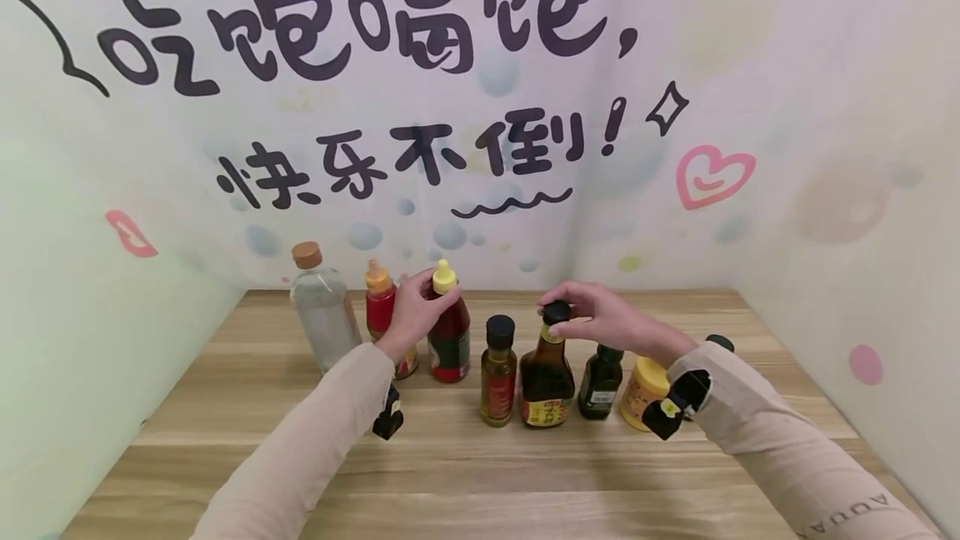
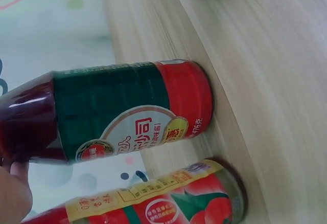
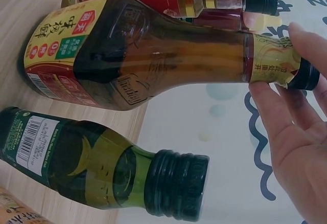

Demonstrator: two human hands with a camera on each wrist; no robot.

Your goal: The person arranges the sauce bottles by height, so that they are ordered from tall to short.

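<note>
The left hand (image 1: 420,307) grips the neck of a dark red sauce bottle (image 1: 450,344) with a yellow nozzle cap; a fingertip shows at the bottle's shoulder in the left wrist view, where its green and red label (image 2: 112,111) faces the camera. The right hand (image 1: 600,315) pinches the black-capped neck of a brown soy sauce bottle (image 1: 547,377); in the right wrist view the thumb and fingers (image 3: 286,116) lie round the yellow neck band. Both bottles stand upright. Between them is a slim black-capped bottle (image 1: 498,382) with a red label.
Left of the hands stand a clear bottle (image 1: 324,315) with a brown cap and a red bottle (image 1: 380,311) with an orange cap. Right of them are a green bottle (image 1: 600,386) and a yellow-lidded jar (image 1: 645,390), with another dark lid (image 1: 721,342) behind the right wrist. A printed wall backs the wooden table (image 1: 480,473).
</note>
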